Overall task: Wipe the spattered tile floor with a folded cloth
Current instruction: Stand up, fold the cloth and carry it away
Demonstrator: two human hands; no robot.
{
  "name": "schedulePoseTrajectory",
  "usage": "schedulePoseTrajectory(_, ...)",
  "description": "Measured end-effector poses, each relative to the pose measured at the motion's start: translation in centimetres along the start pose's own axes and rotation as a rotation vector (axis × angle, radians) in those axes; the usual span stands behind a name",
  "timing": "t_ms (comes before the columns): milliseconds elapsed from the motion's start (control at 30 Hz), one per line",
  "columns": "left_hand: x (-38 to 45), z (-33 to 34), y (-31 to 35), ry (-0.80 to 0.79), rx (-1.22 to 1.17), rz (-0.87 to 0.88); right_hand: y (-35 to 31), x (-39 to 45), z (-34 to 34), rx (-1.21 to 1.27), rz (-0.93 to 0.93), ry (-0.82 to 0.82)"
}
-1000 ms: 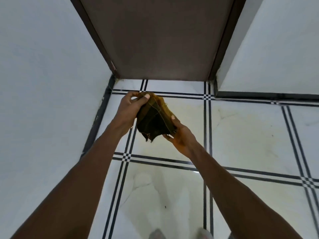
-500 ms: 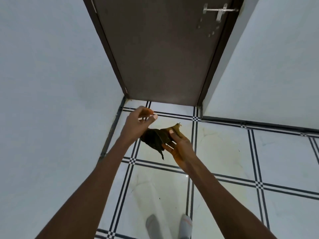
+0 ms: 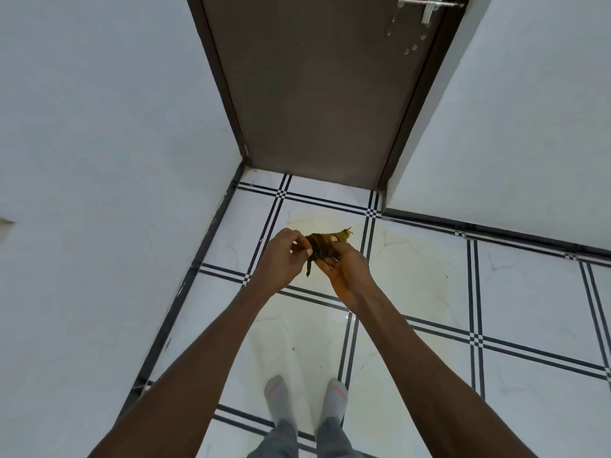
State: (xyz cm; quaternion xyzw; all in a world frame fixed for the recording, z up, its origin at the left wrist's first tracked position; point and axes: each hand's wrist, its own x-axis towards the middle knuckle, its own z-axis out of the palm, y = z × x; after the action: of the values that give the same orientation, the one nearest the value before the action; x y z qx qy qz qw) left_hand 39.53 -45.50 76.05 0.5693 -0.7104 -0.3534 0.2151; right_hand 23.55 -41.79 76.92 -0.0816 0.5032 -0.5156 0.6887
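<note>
Head view: person standing, both arms stretched forward and down, cloth (image 3: 322, 244) bunched up in the air between the two hands, well above the tile floor (image 3: 515, 292). Left hand (image 3: 284, 259) pinches the cloth's left end, grip narrow, fingertips curled onto the fabric. Right hand (image 3: 345, 267) is under and behind the cloth, palm up, thumb pressed on top, grip closed on it. Cloth is dark brown with a mustard-yellow part; a frayed corner sticks out to the upper right past the right thumb, a thin dark strip hangs down between the hands. Can't tell if it's folded or just crumpled.

Floor is white glossy tile with double black lines. A pale yellowish stain (image 3: 413, 279) spreads across the tiles under and to the right of the hands, running back toward the feet; a few small dark specks sit in it. Two feet in grey socks (image 3: 335, 399) with pinkish bands stand on the stained tile, grey trouser legs at the bottom edge.

Brown door (image 3: 317, 94) straight ahead, shut, metal latch (image 3: 426, 6) at top right. White walls (image 3: 99, 160) left and right
</note>
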Motion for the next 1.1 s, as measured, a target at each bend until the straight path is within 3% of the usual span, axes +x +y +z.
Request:
schedulePoseTrajectory(167, -1.3, 1.1, 1.4, -0.007, 0.022, 0.017, -1.0, -1.4, -0.8, -0.038, 0.017, -0.015)
schedulePoseTrajectory(400, -2.2, 2.4, 3.1, 0.134, -0.034, 0.011, -1.9, -1.7, -1.5, -0.078, 0.002, -0.093)
schedulePoseTrajectory(600, 0.1, -1.4, 5.6, 0.142, -0.051, 0.004, -3.4, -0.8, -3.6, -0.315, 0.004, 0.021)
schedulePoseTrajectory(733, 1.7, -4.7, 7.8, 0.082, -0.034, 0.063, -3.7, -0.6, -5.6, -0.719, 0.033, 0.095)
schedulePoseTrajectory(800, 2.0, -6.2, 9.0, 0.042, -0.019, 0.09, -4.1, -0.7, -5.8, -0.859, -0.082, 0.112)
schedulePoseTrajectory(867, 2.1, -7.5, 10.0, -0.002, 0.008, 0.109, -5.2, -0.9, -5.0, -1.01, -0.244, 0.026)
schedulePoseTrajectory(933, 1.8, -8.8, 10.8, -0.039, 0.057, 0.13, -6.6, -0.7, -3.5, -1.132, -0.329, -0.18)
schedulePoseTrajectory(1000, 1.7, -9.9, 11.6, -0.068, 0.087, 0.152, -7.9, -0.3, -1.9, -1.108, -0.311, -0.391)
schedulePoseTrajectory(1100, 1.2, -11.8, 13.1, -0.109, 0.095, 0.18, -9.0, 0.4, 0.2, -1.142, -0.278, -0.54)
